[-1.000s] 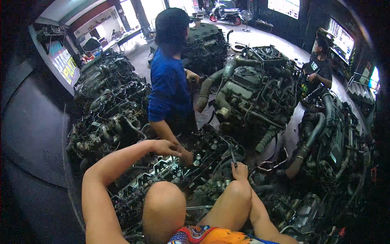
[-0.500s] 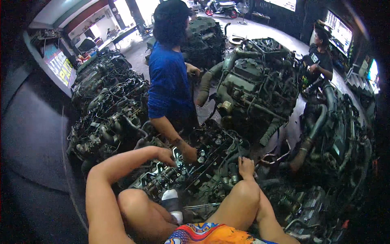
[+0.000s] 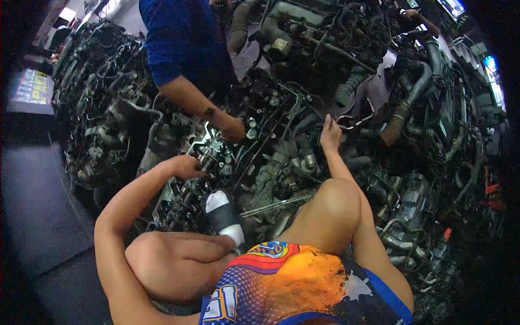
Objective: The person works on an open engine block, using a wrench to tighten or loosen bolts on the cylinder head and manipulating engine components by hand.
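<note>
My left hand (image 3: 188,167) reaches onto the near left part of an opened engine (image 3: 216,149), its fingers apart over the bright metal valve parts. I see nothing held in it. My right hand (image 3: 330,134) is raised past my knee, fingers bent and pressed together; whatever they may pinch is too small to make out. Close by it are a dark hose with a metal end (image 3: 309,160) and a curved metal pipe (image 3: 352,122). Another person's hand (image 3: 233,130) touches the same engine's top, just beyond my left hand.
Greasy engines crowd around: a row at left (image 3: 108,124), a large one ahead (image 3: 303,27), more at right (image 3: 444,119). My foot in a sock and dark slide (image 3: 223,214) rests against the engine, beside thin metal rods (image 3: 276,206). Another person stands at far right.
My view has tilted down. My left hand has drawn back toward me, away from the other person's hand. My right hand has shifted slightly closer to the curved pipe.
</note>
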Motion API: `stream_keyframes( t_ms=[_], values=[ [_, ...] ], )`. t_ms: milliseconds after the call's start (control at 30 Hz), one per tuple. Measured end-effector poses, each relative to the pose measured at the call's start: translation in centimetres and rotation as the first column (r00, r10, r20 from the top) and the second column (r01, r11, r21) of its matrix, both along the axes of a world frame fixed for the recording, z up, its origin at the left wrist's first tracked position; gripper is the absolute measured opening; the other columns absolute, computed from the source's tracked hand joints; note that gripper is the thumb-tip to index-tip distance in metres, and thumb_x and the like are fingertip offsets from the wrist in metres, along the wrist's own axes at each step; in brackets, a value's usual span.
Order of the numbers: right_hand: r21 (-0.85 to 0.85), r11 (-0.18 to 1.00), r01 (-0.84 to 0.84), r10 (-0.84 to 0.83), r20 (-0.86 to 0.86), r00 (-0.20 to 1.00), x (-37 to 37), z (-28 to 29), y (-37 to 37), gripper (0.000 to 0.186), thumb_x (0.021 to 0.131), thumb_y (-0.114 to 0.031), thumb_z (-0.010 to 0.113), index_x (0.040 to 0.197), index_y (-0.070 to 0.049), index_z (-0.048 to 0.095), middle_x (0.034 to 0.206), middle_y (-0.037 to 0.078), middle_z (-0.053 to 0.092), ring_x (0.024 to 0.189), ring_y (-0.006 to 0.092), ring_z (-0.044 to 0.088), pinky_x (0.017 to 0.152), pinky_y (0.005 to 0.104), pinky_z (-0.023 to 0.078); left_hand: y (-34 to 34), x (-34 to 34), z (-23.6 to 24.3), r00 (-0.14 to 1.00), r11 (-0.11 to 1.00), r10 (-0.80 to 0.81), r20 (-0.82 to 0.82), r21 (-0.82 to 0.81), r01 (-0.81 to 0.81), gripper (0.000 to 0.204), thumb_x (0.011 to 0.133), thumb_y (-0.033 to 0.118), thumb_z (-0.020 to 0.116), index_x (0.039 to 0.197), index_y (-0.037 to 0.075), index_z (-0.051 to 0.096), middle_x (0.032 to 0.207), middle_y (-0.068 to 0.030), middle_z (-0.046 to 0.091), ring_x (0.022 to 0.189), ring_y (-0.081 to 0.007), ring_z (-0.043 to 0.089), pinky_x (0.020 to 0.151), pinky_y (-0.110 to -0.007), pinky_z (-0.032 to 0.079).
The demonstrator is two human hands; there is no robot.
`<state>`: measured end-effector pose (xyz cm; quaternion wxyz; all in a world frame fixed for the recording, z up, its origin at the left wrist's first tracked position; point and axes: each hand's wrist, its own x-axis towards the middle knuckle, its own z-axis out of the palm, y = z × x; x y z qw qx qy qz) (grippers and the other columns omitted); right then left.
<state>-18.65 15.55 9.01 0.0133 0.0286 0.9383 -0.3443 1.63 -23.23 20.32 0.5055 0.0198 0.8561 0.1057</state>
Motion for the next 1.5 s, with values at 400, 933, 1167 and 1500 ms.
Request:
stream_keyframes(
  t_ms=[400,933,1167,1500],
  values=[
    [0.013,1.000,-0.002,0.001,0.046,0.999,0.7,1.2,-0.6,0.052,0.091,-0.046,0.037,0.093,0.000,0.062,0.090,0.026,0.060,0.087,0.0435,0.056,0.074,0.0484,0.043,-1.6,1.9,-0.3,1.000,0.998,0.012,0.011,-0.068,-0.011,0.045,0.076,0.046,0.057,0.095,0.006,0.065,0.090,-0.0186,0.064,0.086,-0.0349,0.061,0.075,-0.043,0.048],
    [0.096,0.995,-0.017,0.020,-0.039,0.999,0.6,0.9,-0.5,0.050,0.086,-0.049,0.046,0.093,-0.002,0.062,0.088,0.021,0.062,0.083,0.0410,0.058,0.072,0.0471,0.045,-2.0,2.4,-1.7,0.999,0.995,-0.011,-0.031,-0.095,0.008,0.041,0.078,0.044,0.056,0.085,0.005,0.066,0.084,-0.0179,0.065,0.082,-0.0339,0.062,0.073,-0.042,0.049],
    [0.177,0.983,-0.057,0.066,-0.048,0.997,0.4,0.1,-0.2,0.052,0.080,-0.051,0.056,0.092,-0.001,0.062,0.088,0.022,0.062,0.084,0.0396,0.059,0.074,0.0470,0.045,-1.5,2.1,-1.1,0.999,0.996,-0.027,-0.023,-0.084,0.025,0.040,0.078,0.044,0.055,0.086,0.005,0.066,0.087,-0.0184,0.064,0.084,-0.0346,0.061,0.074,-0.043,0.049],
    [0.188,0.980,-0.072,0.084,-0.057,0.995,0.8,0.2,-0.6,0.045,0.080,-0.046,0.056,0.096,-0.004,0.063,0.091,0.023,0.063,0.085,0.0408,0.059,0.075,0.0470,0.047,-1.3,2.1,-1.4,0.999,0.999,-0.012,0.043,-0.030,0.013,0.041,0.079,0.042,0.054,0.084,0.003,0.065,0.084,-0.0202,0.064,0.082,-0.0351,0.062,0.073,-0.043,0.049]
  ],
)
